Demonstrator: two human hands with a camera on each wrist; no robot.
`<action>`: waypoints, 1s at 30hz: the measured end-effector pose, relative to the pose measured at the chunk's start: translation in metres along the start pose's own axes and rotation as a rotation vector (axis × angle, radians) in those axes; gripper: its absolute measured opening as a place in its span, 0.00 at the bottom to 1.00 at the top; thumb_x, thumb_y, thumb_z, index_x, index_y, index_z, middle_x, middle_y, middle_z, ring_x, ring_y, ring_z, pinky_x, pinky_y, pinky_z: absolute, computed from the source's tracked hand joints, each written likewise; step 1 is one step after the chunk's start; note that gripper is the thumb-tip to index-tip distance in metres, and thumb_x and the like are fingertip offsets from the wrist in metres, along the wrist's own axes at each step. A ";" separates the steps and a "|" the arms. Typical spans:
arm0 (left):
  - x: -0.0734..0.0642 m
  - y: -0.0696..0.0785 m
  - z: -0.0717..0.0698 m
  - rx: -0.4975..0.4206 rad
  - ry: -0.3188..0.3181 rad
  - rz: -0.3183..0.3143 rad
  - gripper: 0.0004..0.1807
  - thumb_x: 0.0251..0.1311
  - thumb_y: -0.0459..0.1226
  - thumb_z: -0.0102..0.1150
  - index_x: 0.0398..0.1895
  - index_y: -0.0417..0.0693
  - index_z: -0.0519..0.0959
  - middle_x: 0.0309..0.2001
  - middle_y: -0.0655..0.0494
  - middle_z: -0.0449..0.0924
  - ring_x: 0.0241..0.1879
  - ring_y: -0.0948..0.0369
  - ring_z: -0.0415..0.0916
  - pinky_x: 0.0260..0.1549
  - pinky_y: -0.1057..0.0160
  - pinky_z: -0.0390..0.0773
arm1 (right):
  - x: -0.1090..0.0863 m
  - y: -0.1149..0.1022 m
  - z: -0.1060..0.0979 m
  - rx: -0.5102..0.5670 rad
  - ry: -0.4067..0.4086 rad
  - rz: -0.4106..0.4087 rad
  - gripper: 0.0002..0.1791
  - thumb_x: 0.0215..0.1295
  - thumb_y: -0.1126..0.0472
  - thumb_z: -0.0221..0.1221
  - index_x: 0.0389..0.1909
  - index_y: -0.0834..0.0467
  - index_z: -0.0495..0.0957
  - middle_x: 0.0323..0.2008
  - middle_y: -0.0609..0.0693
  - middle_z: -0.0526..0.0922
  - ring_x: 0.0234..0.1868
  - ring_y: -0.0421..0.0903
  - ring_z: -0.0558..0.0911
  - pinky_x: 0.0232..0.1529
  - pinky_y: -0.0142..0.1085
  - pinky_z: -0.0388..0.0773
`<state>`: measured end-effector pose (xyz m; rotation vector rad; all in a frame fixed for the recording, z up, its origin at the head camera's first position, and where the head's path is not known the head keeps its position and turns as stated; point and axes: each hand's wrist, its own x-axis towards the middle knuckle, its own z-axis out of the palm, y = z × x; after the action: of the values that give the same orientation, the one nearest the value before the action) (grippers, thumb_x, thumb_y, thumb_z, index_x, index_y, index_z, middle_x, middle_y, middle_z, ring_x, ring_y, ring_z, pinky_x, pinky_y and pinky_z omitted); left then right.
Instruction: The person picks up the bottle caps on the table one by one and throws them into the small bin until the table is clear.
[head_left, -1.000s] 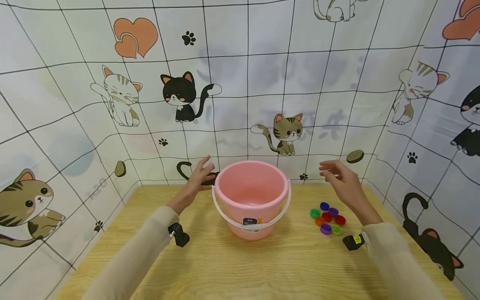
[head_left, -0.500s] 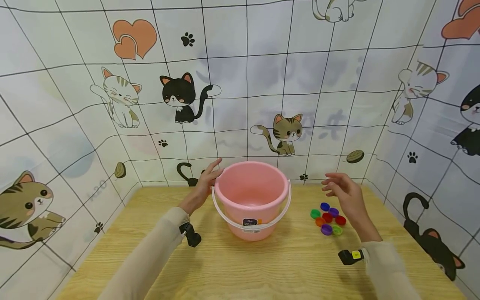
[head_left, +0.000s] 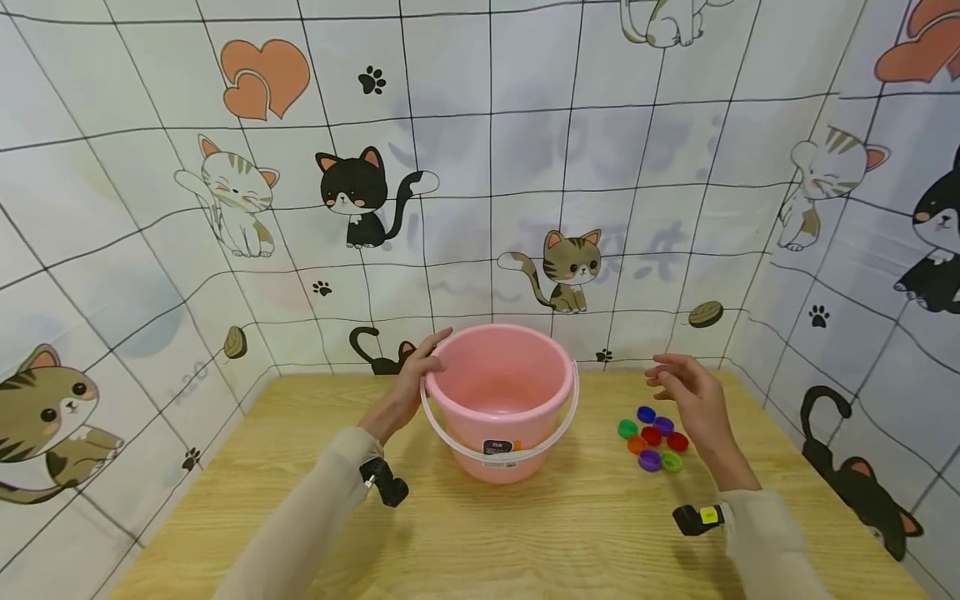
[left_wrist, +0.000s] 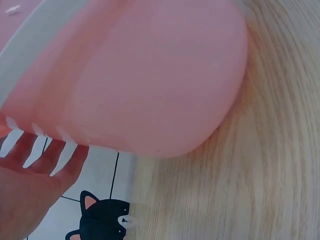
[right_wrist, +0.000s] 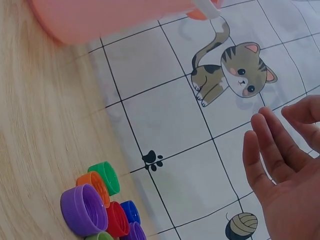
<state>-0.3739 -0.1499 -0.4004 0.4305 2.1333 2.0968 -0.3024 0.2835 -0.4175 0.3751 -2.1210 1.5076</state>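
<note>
A pink plastic bucket [head_left: 498, 427] stands upright on the table, its white handle [head_left: 553, 440] hanging down in front. My left hand [head_left: 405, 385] grips its left rim, thumb over the edge and fingers outside. The left wrist view shows those fingers [left_wrist: 47, 155] against the far side of the bucket wall. To the right lies a cluster of several coloured bottle caps, among them a red cap [head_left: 651, 436], a green cap [right_wrist: 104, 177] and a purple cap [right_wrist: 84, 210]. Just beyond the caps my right hand [head_left: 696, 404] hovers with relaxed fingers and holds nothing.
The pale wooden table [head_left: 495, 542] reaches back to a cloth backdrop [head_left: 457, 167] printed with cats and grid lines. The backdrop also encloses the left and right sides. A small camera is strapped to each wrist.
My left hand has moved right to the bucket and taken hold of its rim. My right hand has dropped slightly towards the table. Bucket and caps stay in place.
</note>
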 end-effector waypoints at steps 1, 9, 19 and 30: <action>-0.001 -0.001 0.001 0.006 0.005 0.001 0.42 0.60 0.35 0.48 0.81 0.63 0.59 0.76 0.48 0.64 0.60 0.48 0.73 0.47 0.61 0.79 | -0.001 0.001 -0.001 0.001 0.002 0.006 0.16 0.80 0.62 0.51 0.61 0.64 0.75 0.43 0.35 0.85 0.42 0.32 0.85 0.42 0.25 0.82; -0.010 0.002 0.009 -0.023 0.065 -0.001 0.40 0.59 0.36 0.46 0.80 0.59 0.62 0.75 0.48 0.64 0.44 0.56 0.78 0.34 0.67 0.78 | -0.003 0.012 -0.014 -0.128 0.033 0.099 0.17 0.80 0.59 0.52 0.59 0.67 0.76 0.42 0.36 0.85 0.39 0.28 0.83 0.38 0.25 0.82; -0.033 0.005 0.019 -0.013 0.088 -0.012 0.38 0.61 0.36 0.45 0.78 0.63 0.64 0.79 0.56 0.60 0.62 0.55 0.69 0.47 0.69 0.74 | -0.012 0.036 -0.031 -0.465 -0.064 0.242 0.17 0.78 0.58 0.53 0.56 0.63 0.82 0.53 0.66 0.85 0.46 0.49 0.84 0.41 0.32 0.79; -0.060 0.009 0.034 -0.007 0.077 -0.015 0.37 0.60 0.36 0.46 0.76 0.68 0.66 0.77 0.57 0.63 0.63 0.51 0.70 0.50 0.63 0.75 | -0.016 0.060 -0.039 -0.565 -0.256 0.307 0.21 0.72 0.61 0.58 0.59 0.70 0.78 0.56 0.72 0.81 0.55 0.70 0.81 0.53 0.61 0.79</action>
<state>-0.3060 -0.1343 -0.3997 0.3369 2.1630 2.1456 -0.3096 0.3396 -0.4645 0.0354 -2.7873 0.9682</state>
